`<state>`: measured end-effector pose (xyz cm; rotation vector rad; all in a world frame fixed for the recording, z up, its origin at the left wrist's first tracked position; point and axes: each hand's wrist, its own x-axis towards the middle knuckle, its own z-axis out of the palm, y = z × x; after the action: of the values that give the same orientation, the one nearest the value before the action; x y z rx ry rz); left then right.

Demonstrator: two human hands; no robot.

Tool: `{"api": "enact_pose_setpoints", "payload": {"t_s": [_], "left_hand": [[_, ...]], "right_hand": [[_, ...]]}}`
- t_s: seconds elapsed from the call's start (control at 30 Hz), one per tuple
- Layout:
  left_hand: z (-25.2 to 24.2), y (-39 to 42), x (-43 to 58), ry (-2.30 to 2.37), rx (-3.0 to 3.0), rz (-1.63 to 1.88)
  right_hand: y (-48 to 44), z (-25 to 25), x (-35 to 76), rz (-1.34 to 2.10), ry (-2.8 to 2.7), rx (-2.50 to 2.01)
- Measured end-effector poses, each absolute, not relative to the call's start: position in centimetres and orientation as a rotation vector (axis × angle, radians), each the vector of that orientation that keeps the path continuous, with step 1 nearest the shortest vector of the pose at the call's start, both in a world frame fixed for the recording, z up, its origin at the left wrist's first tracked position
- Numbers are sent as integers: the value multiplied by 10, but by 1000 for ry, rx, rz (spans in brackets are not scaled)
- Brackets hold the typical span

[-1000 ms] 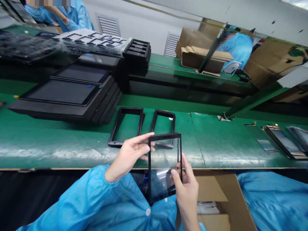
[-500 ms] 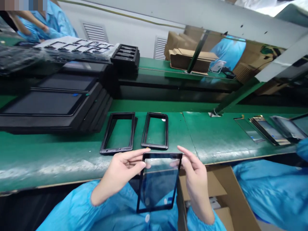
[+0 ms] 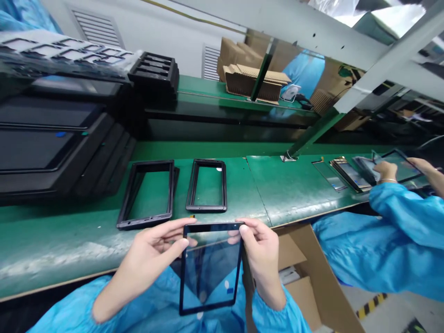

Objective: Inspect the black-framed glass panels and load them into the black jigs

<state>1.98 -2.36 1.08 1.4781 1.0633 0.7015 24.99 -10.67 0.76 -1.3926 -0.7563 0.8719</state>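
A clear glass touch panel with a black border (image 3: 211,273) is held up in front of my body, above my lap. My left hand (image 3: 156,249) pinches its upper left corner between thumb and fingers. At the upper right corner, my right hand (image 3: 260,245) grips it with the thumb on the near face and fingertips visible through the glass. A blue sticker (image 3: 230,291) shows near the panel's lower right corner. Beyond my hands on the green bench (image 3: 239,185), stacked black frames (image 3: 170,194) lie at left and another black frame stack (image 3: 224,189) lies beside them.
Stacked black trays of panels (image 3: 86,157) fill the bench's left side. Thin panels (image 3: 347,173) lie at right, near a co-worker's hands (image 3: 386,171) holding a panel. An open cardboard box (image 3: 312,277) stands below the bench edge. A green post (image 3: 312,134) rises from the bench.
My view has turned right, so the bench things shift left. My right hand has closed onto the panel's upper right corner, its forefinger no longer raised. The co-worker's hands and panel have come into view.
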Motion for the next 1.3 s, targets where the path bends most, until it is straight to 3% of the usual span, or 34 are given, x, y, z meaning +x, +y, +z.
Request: {"api": "enact_pose_setpoints", "payload": {"t_s": [0.13, 0.3, 0.47, 0.7, 0.9, 1.3], "left_hand": [[25, -18, 36, 905, 2028, 564], [25, -10, 46, 755, 1885, 336], [10, -15, 31, 949, 1445, 537], [9, -26, 30, 1109, 1212, 834], [14, -30, 35, 1149, 1156, 864], [8, -21, 29, 1184, 1063, 906]], "right_hand": [[-101, 1, 239, 972, -893, -1354], [-104, -9, 251, 1248, -840, -1275], [-125, -21, 289, 1210, -822, -1494], [-129, -30, 287, 1035, -551, -1441], [-126, -21, 274, 828, -588, -1497], [-140, -19, 262, 897, -581, -1326]]}}
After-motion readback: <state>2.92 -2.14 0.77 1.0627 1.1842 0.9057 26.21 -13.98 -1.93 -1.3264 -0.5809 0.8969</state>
